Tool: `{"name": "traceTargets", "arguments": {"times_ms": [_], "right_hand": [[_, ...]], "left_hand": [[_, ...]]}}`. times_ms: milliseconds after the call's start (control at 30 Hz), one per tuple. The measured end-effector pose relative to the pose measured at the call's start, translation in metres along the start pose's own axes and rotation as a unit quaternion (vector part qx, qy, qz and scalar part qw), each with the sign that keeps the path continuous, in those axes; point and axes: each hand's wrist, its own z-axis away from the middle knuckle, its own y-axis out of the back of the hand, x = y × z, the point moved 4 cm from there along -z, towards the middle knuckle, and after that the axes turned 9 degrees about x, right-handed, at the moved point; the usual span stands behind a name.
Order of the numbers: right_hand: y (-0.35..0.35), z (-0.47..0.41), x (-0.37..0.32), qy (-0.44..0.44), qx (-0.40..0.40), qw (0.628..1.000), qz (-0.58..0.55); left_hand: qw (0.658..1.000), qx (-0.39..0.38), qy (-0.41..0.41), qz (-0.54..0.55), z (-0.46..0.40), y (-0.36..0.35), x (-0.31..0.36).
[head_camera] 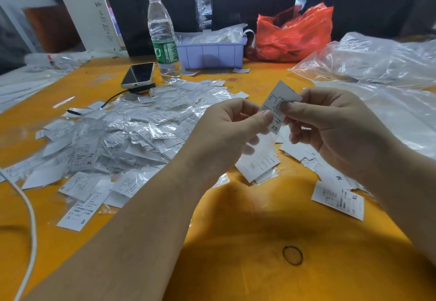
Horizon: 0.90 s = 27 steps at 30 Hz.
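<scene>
Two arms are coming into view here, and both are showing bare from wrist to the edge of view. The left hand (pixel 226 131) is showing bare fingers and short, plain, neatly trimmed nails. The right hand (pixel 330 131) is looking much the same, with bare knuckles and short plain nails. The left forearm (pixel 146 206) is filling far more of the view than the right forearm (pixel 405 183).

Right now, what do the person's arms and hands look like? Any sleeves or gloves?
No sleeves, no gloves: the left hand and right hand are bare, as are both forearms to the picture's edge. No ring, watch or bracelet shows. Thumbnails are short and unpainted.
</scene>
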Motion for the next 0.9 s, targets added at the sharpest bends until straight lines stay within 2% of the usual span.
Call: {"name": "traceTargets", "arguments": {"times_ms": [267, 433, 533, 700, 833, 900], "right_hand": [[-0.002, 0.004, 0.0, -0.024, 0.045, 0.998, -0.039], [-0.001, 0.005, -0.003, -0.008, 0.072, 0.997, -0.023], [-0.003, 0.005, -0.004, -0.005, 0.047, 0.999, -0.013], [-0.001, 0.005, -0.014, 0.064, 0.026, 0.996, 0.051], [-0.006, 0.006, -0.015, 0.048, -0.053, 0.994, 0.08], [-0.006, 0.006, -0.014, 0.053, -0.048, 0.993, 0.092]], "left_hand": [[1.0, 0.024, -0.001, 0.003, -0.001, 0.001, 0.0], [1.0, 0.017, -0.004, -0.006, -0.001, 0.001, -0.001], [1.0, 0.018, 0.001, -0.001, -0.001, 0.002, -0.001], [0.999, 0.029, 0.012, 0.017, -0.002, 0.003, -0.002], [0.999, 0.033, 0.021, 0.02, -0.003, 0.005, -0.003], [0.999, 0.028, 0.017, 0.013, -0.003, 0.005, -0.002]]}}
